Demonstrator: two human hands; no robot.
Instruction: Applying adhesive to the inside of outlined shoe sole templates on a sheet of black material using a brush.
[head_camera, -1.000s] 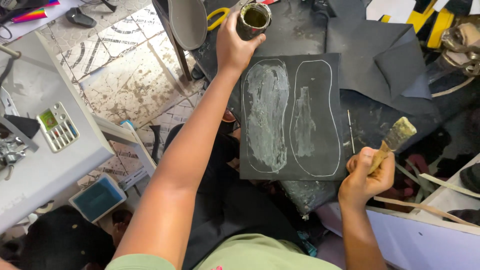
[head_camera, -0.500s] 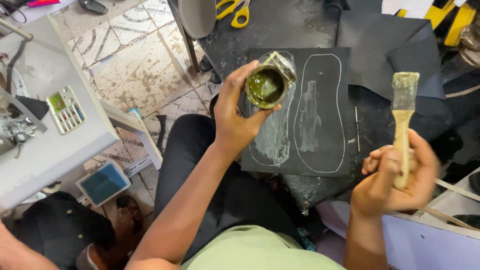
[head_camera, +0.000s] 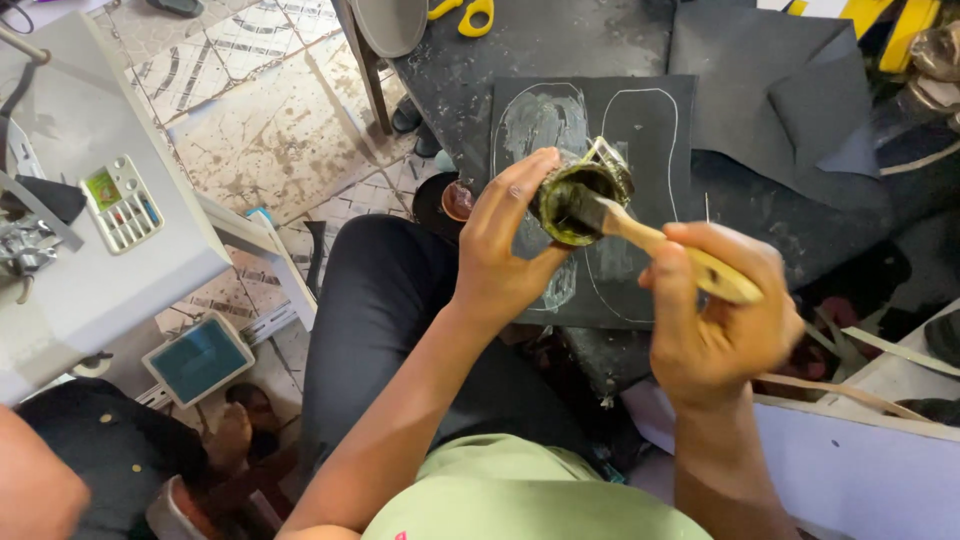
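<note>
My left hand grips a small round tin of dark greenish glue, held tilted over my lap. My right hand holds a wooden-handled brush whose bristles are dipped inside the tin. Below both hands lies a black sheet with two sole outlines drawn in white, the left outline smeared with pale glue.
Black material pieces cover the dark worktable at the top right. Yellow-handled scissors lie at the table's far edge. A grey sewing-machine table stands on the left. Another person's arm shows at the bottom left.
My left hand brought the tin from the far table edge down toward my lap. My right hand swung the brush over and dipped its bristles into the tin.
</note>
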